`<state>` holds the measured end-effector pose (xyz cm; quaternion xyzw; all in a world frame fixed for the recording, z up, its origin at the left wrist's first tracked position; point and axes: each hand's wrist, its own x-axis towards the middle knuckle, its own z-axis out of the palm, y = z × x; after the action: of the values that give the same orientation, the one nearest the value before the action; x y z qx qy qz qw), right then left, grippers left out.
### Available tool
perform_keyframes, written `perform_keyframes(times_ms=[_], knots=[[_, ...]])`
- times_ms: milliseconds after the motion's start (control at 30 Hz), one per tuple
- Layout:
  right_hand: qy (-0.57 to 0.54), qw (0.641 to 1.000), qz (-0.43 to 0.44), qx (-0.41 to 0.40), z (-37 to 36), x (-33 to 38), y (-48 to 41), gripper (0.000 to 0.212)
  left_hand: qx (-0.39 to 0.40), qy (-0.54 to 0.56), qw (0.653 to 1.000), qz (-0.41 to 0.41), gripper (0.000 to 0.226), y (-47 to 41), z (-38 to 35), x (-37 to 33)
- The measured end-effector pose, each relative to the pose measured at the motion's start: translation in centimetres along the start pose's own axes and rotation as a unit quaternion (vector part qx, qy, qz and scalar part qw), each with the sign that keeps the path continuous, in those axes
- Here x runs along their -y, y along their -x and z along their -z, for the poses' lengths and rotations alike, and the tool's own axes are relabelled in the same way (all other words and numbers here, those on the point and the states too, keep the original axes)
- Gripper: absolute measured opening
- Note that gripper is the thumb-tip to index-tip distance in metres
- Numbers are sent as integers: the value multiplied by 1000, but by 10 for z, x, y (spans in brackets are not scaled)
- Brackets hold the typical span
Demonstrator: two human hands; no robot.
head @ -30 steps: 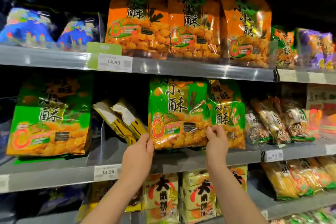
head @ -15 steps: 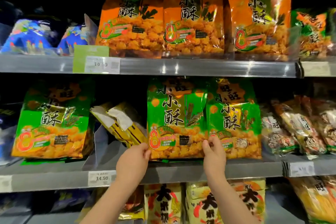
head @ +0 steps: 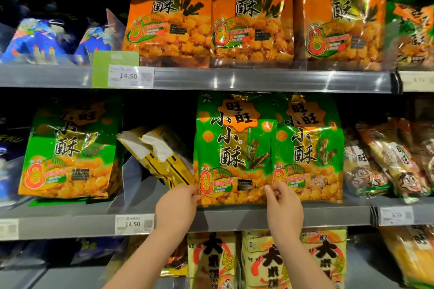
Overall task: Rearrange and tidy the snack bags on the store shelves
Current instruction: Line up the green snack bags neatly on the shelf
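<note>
A glossy green snack bag (head: 231, 148) stands upright on the grey metal middle shelf (head: 258, 218) of a dim store. The left hand (head: 177, 205) and right hand (head: 284, 205) pinch its bottom corners.

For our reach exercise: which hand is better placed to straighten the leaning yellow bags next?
Probably the left hand: it pinches the green bag just beside the yellow bags; the right hand holds its far edge.

Green snack bag (head: 231, 150) upright on middle shelf (head: 281, 217), lower corners pinched, touching identical green bag (head: 310, 148) beside it.
</note>
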<state>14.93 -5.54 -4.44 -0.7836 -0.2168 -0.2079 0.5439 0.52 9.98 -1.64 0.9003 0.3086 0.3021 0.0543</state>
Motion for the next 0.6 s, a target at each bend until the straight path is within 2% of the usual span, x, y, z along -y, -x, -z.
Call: perform_keyframes(times_ms=[167, 300, 433, 600], knots=[[-4, 1000, -11, -5, 3, 1, 0, 18, 30, 54, 998, 29, 22, 0, 6, 6], [-47, 998, -18, -24, 3, 12, -4, 20, -28, 122, 992, 32, 18, -4, 12, 1], [-76, 996, 23, -42, 2, 32, -20, 29, -107, 163, 981, 26, 19, -12, 16, -9], [-155, 987, 1, -47, -1, 43, -35, 7, -155, 182, 971, 25, 16, -21, 19, -17]])
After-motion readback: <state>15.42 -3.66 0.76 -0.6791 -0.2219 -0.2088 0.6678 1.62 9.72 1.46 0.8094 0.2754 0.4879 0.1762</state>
